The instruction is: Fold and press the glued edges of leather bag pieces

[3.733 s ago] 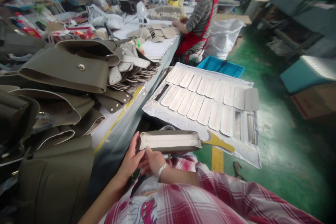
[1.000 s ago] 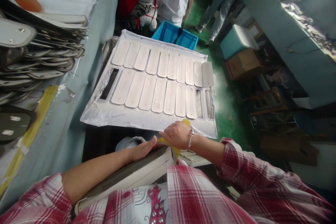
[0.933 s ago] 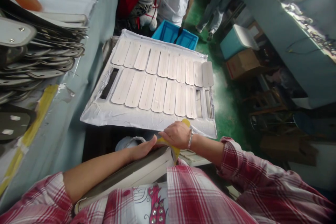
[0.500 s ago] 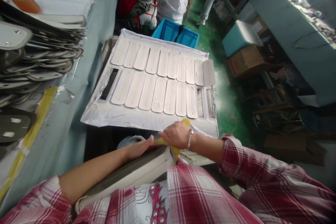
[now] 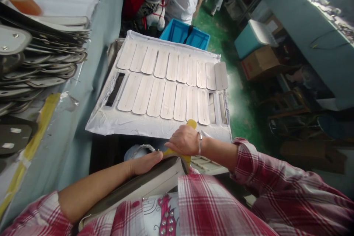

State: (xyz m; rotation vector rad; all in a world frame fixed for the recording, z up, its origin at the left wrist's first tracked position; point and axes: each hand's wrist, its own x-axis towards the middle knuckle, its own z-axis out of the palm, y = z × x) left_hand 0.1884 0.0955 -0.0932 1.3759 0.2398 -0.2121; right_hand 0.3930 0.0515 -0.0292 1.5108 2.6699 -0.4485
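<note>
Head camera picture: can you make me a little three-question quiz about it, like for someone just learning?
1. True or false: the right hand is closed around a yellow-handled tool.
2. Pick one. The left hand:
A) lies flat on the long olive-and-cream folded panel
B) hangs in the air, touching nothing
C) grips the tool
3. Fill the gap: the pale cream strips lie on the white wrapped board in ___ rows.

Key: 1 true; 2 A; 3 two.
</note>
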